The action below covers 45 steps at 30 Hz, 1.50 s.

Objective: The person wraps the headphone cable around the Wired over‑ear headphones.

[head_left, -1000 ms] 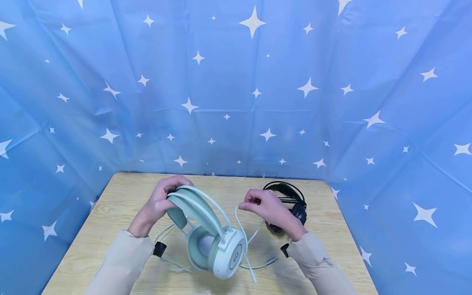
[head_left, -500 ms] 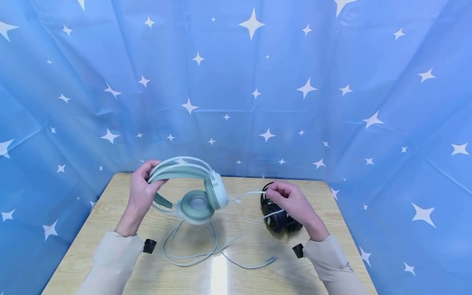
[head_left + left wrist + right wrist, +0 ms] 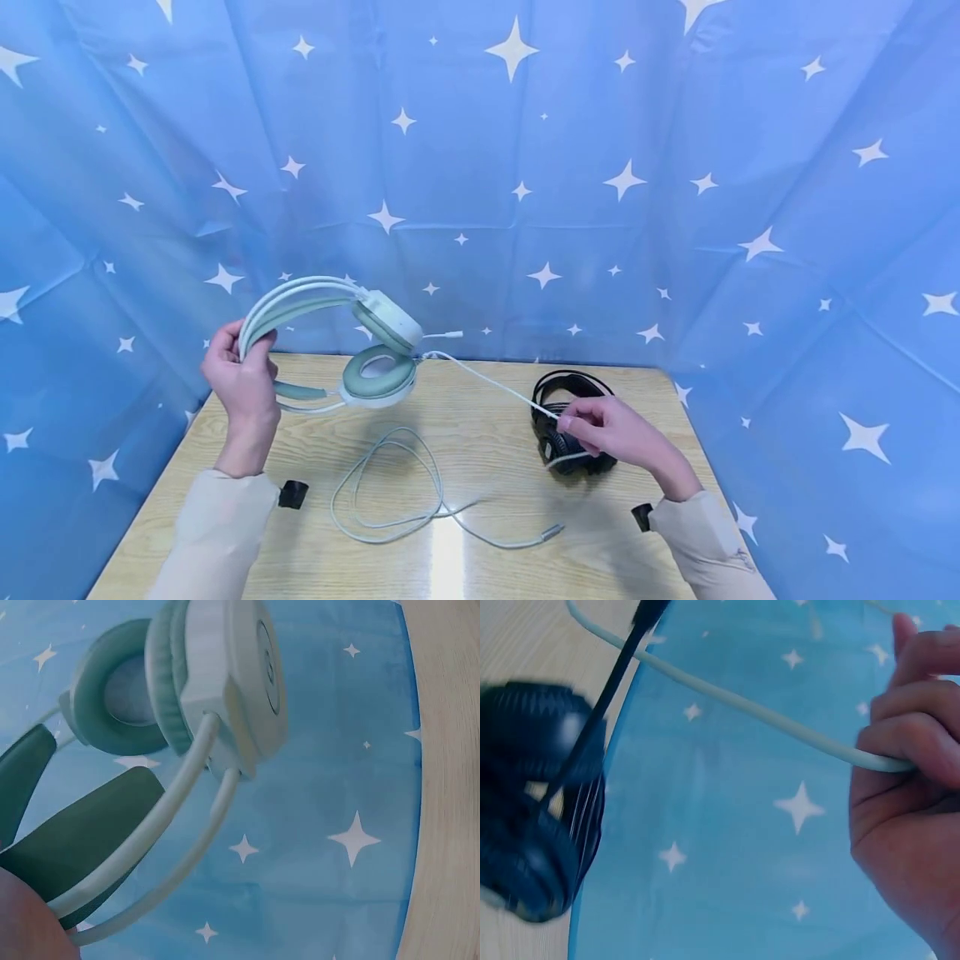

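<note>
since half a second ago the pale green headphones [image 3: 378, 387] have risen and swung leftward with the left hand [image 3: 243, 371], and the right hand [image 3: 615, 429] sits a little further right, so the cord [image 3: 480, 374] between them spans a wider gap. this likely helps separate the cord from the rest. nearest, loops of cord and the plug [image 3: 552, 532] lie on the table [image 3: 480, 425]. above them, the left hand grips the headband [image 3: 97, 825], holding the headphones in the air; the right hand pinches the cord. farther off, black headphones [image 3: 551, 442] rest on the table, partly hidden behind the right hand, before the starry curtain [image 3: 480, 167].
</note>
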{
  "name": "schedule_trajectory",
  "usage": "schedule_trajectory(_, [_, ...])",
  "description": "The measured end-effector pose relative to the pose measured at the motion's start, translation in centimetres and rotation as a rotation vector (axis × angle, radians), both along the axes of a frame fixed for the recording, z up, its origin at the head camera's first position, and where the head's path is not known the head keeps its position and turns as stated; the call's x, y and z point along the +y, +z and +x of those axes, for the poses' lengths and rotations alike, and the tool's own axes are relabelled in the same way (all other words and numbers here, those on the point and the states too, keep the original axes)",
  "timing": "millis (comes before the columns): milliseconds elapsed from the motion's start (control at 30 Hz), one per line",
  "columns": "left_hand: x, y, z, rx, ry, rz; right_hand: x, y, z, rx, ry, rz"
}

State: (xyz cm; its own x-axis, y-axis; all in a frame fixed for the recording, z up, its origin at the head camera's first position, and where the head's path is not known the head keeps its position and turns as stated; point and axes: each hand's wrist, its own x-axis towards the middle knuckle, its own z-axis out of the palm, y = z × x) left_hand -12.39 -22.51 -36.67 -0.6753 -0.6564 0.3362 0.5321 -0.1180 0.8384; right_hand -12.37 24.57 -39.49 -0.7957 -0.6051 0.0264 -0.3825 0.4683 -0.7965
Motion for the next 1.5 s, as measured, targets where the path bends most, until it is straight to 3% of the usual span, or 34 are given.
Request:
schedule_trajectory(67, [-0.5,0.0,0.0,0.025,0.009,0.042,1.0,-0.3,-0.2,-0.017,-0.007,-0.003])
schedule_trajectory(133, [-0.9,0.2,0.1,0.037,0.025,0.072,1.9,-0.5,-0.4,-0.036,-0.001,-0.082])
schedule_trajectory(300, [-1.7,0.6,0.3,0.064,0.067,0.128,4.2,-1.3,-0.9,-0.112,0.113,-0.571])
schedule_trajectory(367, [-1.7,0.6,0.3,0.064,0.067,0.133,4.6,-1.3,-0.8,-0.093,0.151,-0.697])
schedule_trajectory(400, [-1.7,0.6,0.3,0.064,0.07,0.124,4.5,-1.1,-0.6,-0.058,0.135,-0.702])
schedule_trajectory(500, [-1.2,0.5,0.3,0.035,0.082,0.047,3.5,0.3,0.6,0.121,0.003,-0.529])
schedule_trajectory(600, [-0.3,0.1,0.2,-0.037,0.146,-0.137,1.6,2.1,1.8,0.313,-0.034,-0.265])
schedule_trajectory(733, [0.9,-1.1,0.0,-0.111,0.246,-0.442,-1.2,4.5,2.7,0.518,0.14,-0.106])
schedule_trajectory(867, [2.1,-2.3,-0.3,-0.028,0.248,-0.729,-3.6,6.3,3.0,0.61,0.242,-0.037])
schedule_trajectory(1000, [3.0,-3.0,-0.7,0.141,0.137,-0.956,-5.3,7.0,2.8,0.682,0.269,-0.008])
schedule_trajectory(1167, [3.6,-2.9,-0.9,0.291,-0.053,-1.099,-7.1,7.1,1.7,0.713,0.265,-0.024])
schedule_trajectory(1300, [4.1,-2.7,-0.7,0.368,-0.199,-1.109,-8.4,6.8,0.5,0.726,0.251,-0.108])
schedule_trajectory(1500, [5.1,-2.3,0.1,0.425,-0.47,-0.978,-9.7,5.5,-1.2,0.664,0.109,-0.18])
